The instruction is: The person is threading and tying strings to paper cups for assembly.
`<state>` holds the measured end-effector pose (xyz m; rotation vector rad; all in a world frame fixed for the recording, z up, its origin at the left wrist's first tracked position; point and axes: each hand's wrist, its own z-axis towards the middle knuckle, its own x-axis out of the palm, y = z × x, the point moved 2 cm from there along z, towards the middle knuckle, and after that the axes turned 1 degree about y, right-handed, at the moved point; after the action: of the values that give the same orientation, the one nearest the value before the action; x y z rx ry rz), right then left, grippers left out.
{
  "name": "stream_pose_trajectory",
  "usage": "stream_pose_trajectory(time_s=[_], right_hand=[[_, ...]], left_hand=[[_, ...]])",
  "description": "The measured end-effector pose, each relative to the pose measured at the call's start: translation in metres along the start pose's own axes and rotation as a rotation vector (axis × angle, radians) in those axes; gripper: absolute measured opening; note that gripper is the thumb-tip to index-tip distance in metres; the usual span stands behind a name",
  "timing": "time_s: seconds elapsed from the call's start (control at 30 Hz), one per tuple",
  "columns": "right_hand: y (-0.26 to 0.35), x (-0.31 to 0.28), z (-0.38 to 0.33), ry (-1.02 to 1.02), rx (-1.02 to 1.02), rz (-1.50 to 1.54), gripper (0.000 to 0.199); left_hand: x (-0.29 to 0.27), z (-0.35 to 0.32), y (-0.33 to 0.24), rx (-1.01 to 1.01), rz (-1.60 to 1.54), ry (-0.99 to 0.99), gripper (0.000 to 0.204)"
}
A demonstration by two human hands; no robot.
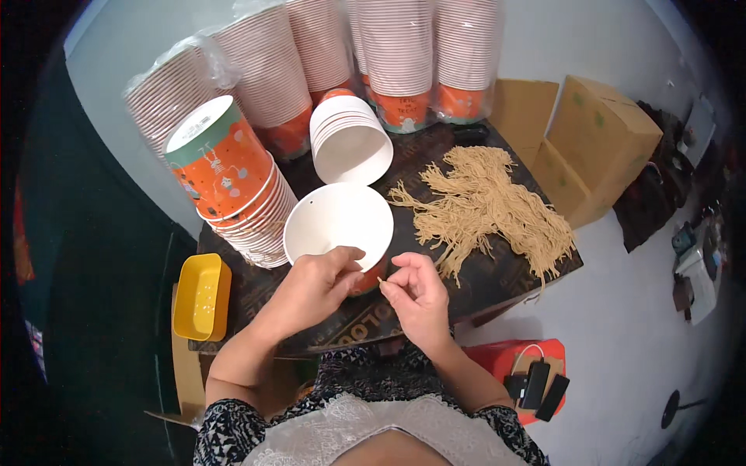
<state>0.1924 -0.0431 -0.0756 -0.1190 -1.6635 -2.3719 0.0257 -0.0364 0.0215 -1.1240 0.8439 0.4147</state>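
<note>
A white-lined paper bucket point(339, 221) with an orange outside sits tilted on the dark table in front of me, its mouth facing up. A small dark hole shows near its far left rim. My left hand point(311, 286) is closed on the near rim, fingertips reaching just inside. Beside the bucket's near right side, my right hand point(417, 299) pinches thumb and finger together. Something thin and pale may be between those fingertips, too small to make out. To the right lies a loose pile of tan cords point(493, 206), nearest to my right hand.
Left of the bucket stands a nested stack of orange and green buckets point(221, 167). Behind it lies a shorter nested stack point(353, 144). Tall plastic-wrapped stacks point(400, 54) line the wall. A yellow tray point(202, 299) with small white bits sits at left; a cardboard box point(598, 140) stands at right.
</note>
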Motion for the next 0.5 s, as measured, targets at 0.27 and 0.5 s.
stream_pose_trajectory(time_s=[0.27,0.5], right_hand=[[-0.014,0.006,0.005,-0.033,-0.014,0.079,0.029],[-0.021,0.007,0.007,-0.041,-0.035,0.115,0.028]], left_hand=[[-0.014,0.024,0.008,0.013,-0.012,0.137,0.021],[-0.017,0.041,0.022,0.09,-0.06,0.318,0.022]])
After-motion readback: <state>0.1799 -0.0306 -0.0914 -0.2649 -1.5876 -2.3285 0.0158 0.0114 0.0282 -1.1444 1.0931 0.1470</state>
